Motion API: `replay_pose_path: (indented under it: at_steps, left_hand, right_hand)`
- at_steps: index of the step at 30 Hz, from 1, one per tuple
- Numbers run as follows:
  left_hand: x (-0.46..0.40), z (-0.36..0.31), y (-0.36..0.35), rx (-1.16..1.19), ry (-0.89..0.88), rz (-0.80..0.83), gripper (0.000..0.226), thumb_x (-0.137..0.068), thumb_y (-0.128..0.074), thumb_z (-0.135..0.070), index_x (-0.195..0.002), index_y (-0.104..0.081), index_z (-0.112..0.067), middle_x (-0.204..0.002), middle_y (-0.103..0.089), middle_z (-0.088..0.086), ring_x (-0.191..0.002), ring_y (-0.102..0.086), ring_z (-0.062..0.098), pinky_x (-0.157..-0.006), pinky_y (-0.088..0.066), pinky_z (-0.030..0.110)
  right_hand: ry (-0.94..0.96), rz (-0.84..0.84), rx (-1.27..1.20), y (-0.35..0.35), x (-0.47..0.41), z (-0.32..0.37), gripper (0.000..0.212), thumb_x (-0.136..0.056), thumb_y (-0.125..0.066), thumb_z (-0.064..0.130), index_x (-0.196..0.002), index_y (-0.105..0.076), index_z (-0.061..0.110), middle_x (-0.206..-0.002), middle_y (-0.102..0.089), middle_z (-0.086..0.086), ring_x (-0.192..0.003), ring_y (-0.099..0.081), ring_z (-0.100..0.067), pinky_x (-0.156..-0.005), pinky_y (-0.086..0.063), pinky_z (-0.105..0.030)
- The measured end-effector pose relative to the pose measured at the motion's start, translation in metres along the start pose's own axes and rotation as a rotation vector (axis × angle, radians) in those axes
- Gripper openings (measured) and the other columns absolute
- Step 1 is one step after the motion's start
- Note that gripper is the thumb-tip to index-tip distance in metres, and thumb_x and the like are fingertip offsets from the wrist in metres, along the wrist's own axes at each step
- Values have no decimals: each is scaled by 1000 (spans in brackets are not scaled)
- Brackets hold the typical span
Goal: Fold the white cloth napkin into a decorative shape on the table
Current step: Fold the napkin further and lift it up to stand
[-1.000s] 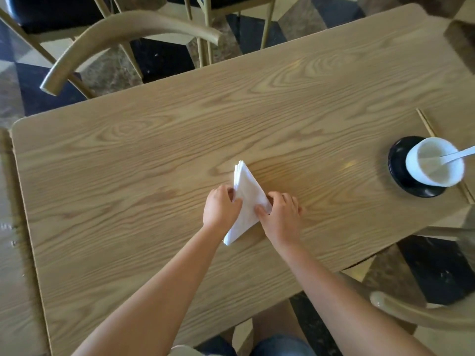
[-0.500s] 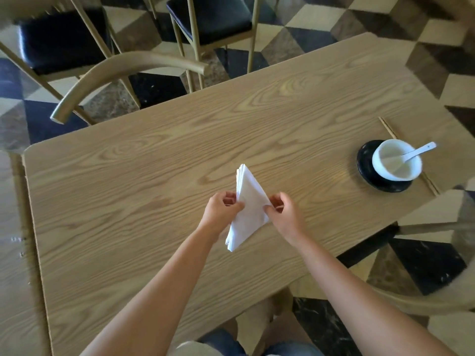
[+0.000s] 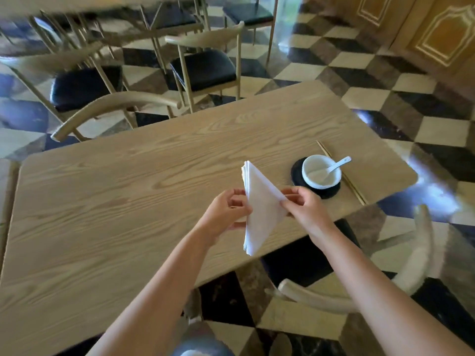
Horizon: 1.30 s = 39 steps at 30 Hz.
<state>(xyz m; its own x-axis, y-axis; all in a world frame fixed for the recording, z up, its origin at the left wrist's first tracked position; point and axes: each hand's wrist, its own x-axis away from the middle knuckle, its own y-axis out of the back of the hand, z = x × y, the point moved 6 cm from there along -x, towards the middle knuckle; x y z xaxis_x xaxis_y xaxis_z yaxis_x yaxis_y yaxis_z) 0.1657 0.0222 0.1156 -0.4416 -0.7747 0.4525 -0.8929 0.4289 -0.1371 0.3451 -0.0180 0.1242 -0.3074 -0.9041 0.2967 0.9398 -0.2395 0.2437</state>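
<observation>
We see the white cloth napkin (image 3: pixel 259 209), already folded into a layered triangle, held in the air between both hands above the near part of the table (image 3: pixel 115 191) rather than lying on it. The left hand (image 3: pixel 226 214) grips the napkin's long left edge, its fingers (image 3: pixel 237 201) curled in toward the cloth with the thumb seemingly beneath; the right hand (image 3: pixel 305 209) pinches the right-hand corner of the triangle, thumb and forefinger closed on the cloth. One pointed end of the triangle rises away from us, where the stacked edges of several layers show, and the other hangs toward the near table edge. We judge that the basic folds are done and that the step in hand is a shaping one: the packet is lifted so that it can be turned, opened or stood up. The next move, in our judgement, calls for keeping the layers aligned at the far tip while the two grips either draw the corners together or set the napkin back down on a bare part of the table to stand. Cloth this limp is likely to slip out of register if either pinch relaxes. To the right stand a white bowl (image 3: pixel 321 176) with a spoon (image 3: pixel 339 163) on a dark saucer (image 3: pixel 298 176), with chopsticks (image 3: pixel 354 187) lying just beyond, all well apart from the napkin.
</observation>
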Motion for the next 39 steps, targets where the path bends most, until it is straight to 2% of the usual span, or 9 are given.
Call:
replay_pose_path:
  at_steps: [7,13,17,24,28,32,34,37,39]
  left_hand:
    - [11,-8,-103,88,-105,-53,28,-85,-60,3,-105,-57,-15,-90,-57,6,-83,-63,14,-64,-57,30]
    - [-7,-25,-132,98,-148,-51,27,-85,-59,4,-98,-59,-20,-84,-56,2,-77,-63,9,-64,-58,30]
    - [-24,-31,-142,69,-130,-37,24,-85,-60,3,-101,-61,-15,-86,-56,3,-80,-62,12,-61,-56,28]
    - [-47,-36,-193,93,-136,-50,23,-85,-60,2,-93,-65,-20,-75,-60,-2,-71,-66,6,-60,-54,25]
    - [-74,-39,-232,97,-182,-179,27,-83,-61,0,-106,-63,-15,-84,-68,3,-80,-69,15,-68,-58,30]
    - [-116,-32,-283,79,-209,-317,28,-79,-61,1,-96,-51,-20,-94,-69,2,-88,-67,15,-79,-56,33]
    - [-140,-25,-309,52,-219,-375,26,-77,-60,2,-90,-50,-18,-95,-69,3,-90,-66,15,-78,-53,30]
    - [-181,-6,-338,-29,-177,-481,20,-74,-58,1,-81,-56,-18,-86,-65,-3,-87,-62,11,-70,-46,15]
    - [-207,9,-352,-98,-133,-529,22,-76,-56,0,-80,-60,-21,-91,-63,-8,-92,-58,5,-70,-43,14]
  right_hand:
    - [14,19,-119,104,21,-2,13,-84,-61,5,-93,-61,15,-86,-66,-8,-77,-63,-15,-72,-53,-26]
    - [83,34,-132,137,13,16,12,-87,-58,3,-91,-56,15,-84,-61,-7,-72,-60,-13,-61,-54,-21]
    - [128,-13,8,155,9,20,6,-87,-58,5,-91,-54,6,-84,-58,-8,-70,-57,-13,-59,-54,-22]
    - [208,-74,110,206,-6,19,10,-88,-55,1,-84,-54,11,-80,-59,-2,-62,-55,-4,-54,-51,-17]
    - [193,-49,137,246,-41,12,14,-89,-53,3,-84,-50,16,-81,-56,0,-64,-56,-9,-57,-53,-26]
    - [192,18,226,295,-96,0,22,-89,-47,1,-77,-51,19,-78,-54,1,-69,-53,-14,-61,-52,-25]
    - [150,70,254,316,-128,-14,23,-90,-45,1,-78,-53,19,-80,-55,1,-72,-54,-15,-62,-52,-27]
    - [109,130,308,335,-174,-41,21,-90,-46,4,-81,-58,18,-86,-60,0,-79,-59,-15,-64,-54,-27]
    - [77,169,318,342,-200,-61,21,-90,-45,4,-85,-59,18,-90,-61,-2,-85,-61,-18,-68,-57,-28]
